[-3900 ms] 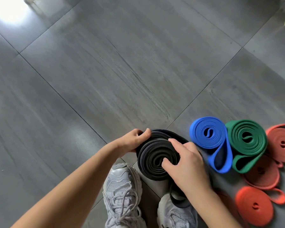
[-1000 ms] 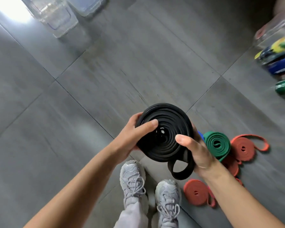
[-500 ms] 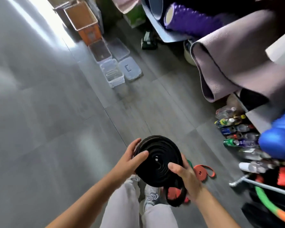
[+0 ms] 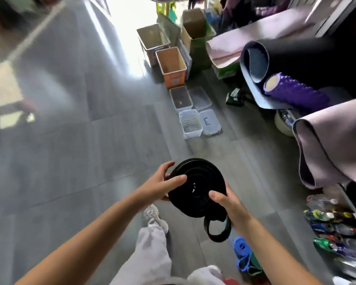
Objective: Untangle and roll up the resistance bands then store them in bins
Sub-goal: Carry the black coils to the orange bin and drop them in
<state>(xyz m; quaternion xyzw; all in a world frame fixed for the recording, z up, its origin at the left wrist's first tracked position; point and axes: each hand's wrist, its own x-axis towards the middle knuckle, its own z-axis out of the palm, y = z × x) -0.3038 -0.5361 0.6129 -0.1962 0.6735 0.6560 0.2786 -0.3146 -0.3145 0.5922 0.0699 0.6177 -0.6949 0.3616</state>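
A black resistance band (image 4: 195, 187) rolled into a thick coil is held in the air at waist height. My left hand (image 4: 162, 185) grips its left edge, thumb across the face. My right hand (image 4: 227, 204) holds its lower right side, with a loose loop of the band hanging below. A rolled blue band (image 4: 242, 250) and a green one (image 4: 254, 262) lie on the floor by my right leg. Clear plastic bins (image 4: 190, 124) stand open on the floor ahead, their lids (image 4: 210, 122) lying beside them.
Orange and tan crates (image 4: 172, 65) stand beyond the clear bins. Rolled yoga mats (image 4: 325, 145) and a purple foam roller (image 4: 294, 92) fill the right side. Bottles (image 4: 335, 229) crowd the floor at lower right. Grey tiled floor spreads to the left.
I have risen from a crouch with the black roll in both hands. The view has lifted and turned toward the bins, and the rolled bands on the floor have dropped to the bottom edge.
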